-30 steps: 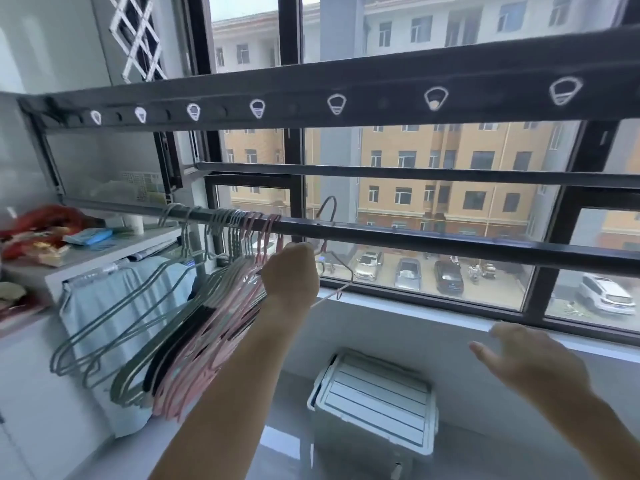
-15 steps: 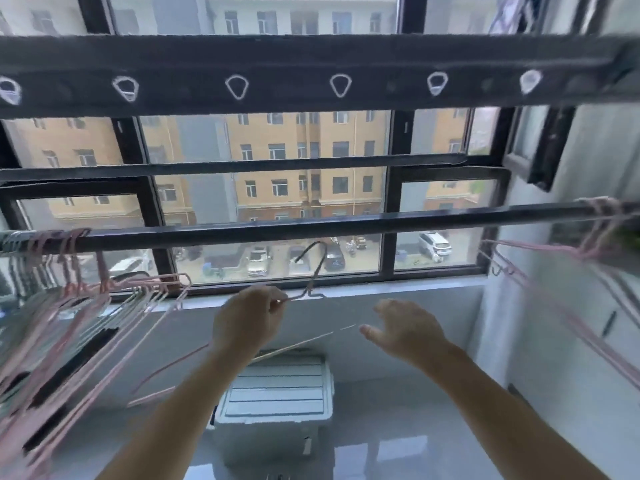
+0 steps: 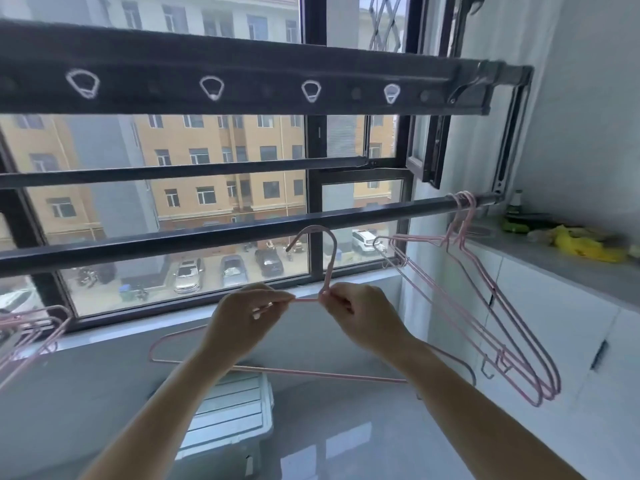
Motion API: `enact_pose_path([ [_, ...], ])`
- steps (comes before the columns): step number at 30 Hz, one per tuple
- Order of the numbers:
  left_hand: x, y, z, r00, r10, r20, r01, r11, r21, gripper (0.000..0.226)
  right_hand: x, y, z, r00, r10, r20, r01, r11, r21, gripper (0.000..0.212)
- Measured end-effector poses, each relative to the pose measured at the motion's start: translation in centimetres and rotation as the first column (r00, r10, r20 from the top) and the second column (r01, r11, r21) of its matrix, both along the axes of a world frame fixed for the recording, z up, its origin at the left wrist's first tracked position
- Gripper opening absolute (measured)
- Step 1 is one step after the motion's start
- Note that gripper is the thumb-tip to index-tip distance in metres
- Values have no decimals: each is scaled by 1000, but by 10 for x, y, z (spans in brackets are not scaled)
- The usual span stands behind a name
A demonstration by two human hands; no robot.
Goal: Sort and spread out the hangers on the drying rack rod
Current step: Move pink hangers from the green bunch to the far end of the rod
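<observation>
Both hands hold one pink wire hanger point(image 3: 322, 375) just below the dark drying rack rod point(image 3: 221, 234). My left hand point(image 3: 247, 318) pinches its left shoulder near the neck. My right hand point(image 3: 360, 313) grips the base of its hook, which curves up in front of the rod without resting on it. A few pink hangers point(image 3: 485, 306) hang bunched at the rod's right end. More pink hangers point(image 3: 26, 334) show at the left edge, mostly cut off.
A wide upper rack bar point(image 3: 242, 84) with white rings runs overhead. A white lidded bin point(image 3: 228, 414) stands on the floor under my arms. At right a white cabinet point(image 3: 554, 327) carries a grey counter with a yellow item point(image 3: 585, 247) and a bottle.
The view has swung right, from the bunch on the left toward the rod's right end. My left hand carried one pink hanger along, and my right hand has now taken hold of its hook base.
</observation>
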State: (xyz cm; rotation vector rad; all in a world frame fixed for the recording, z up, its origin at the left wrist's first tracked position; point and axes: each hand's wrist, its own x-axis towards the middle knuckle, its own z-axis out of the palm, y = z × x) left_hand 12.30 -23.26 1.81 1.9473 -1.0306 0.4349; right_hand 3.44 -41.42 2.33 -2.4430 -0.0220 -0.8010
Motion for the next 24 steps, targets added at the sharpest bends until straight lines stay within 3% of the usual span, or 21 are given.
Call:
enact_pose_path([
  [3, -4, -23, 0, 999, -28, -32, 27, 999, -38, 12, -8, -19, 6, 998, -66, -4, 66, 998, 17, 32],
  [9, -11, -55, 4, 994, 53, 96, -55, 998, 17, 33, -16, -72, 27, 966, -259, 4, 257, 961, 102, 33],
  [14, -16, -65, 0, 996, 59, 70, -61, 998, 29, 33, -2, -116, 46, 927, -373, -37, 373, 906, 201, 34],
  [19, -12, -50, -3, 989, 102, 107, -104, 995, 10, 36, 15, -141, 50, 864, -494, -101, 504, 845, 180, 32],
  [24, -3, -20, -7, 985, 157, 77, -156, 988, -23, 21, 28, -159, 33, 818, -542, -193, 572, 804, 166, 36],
])
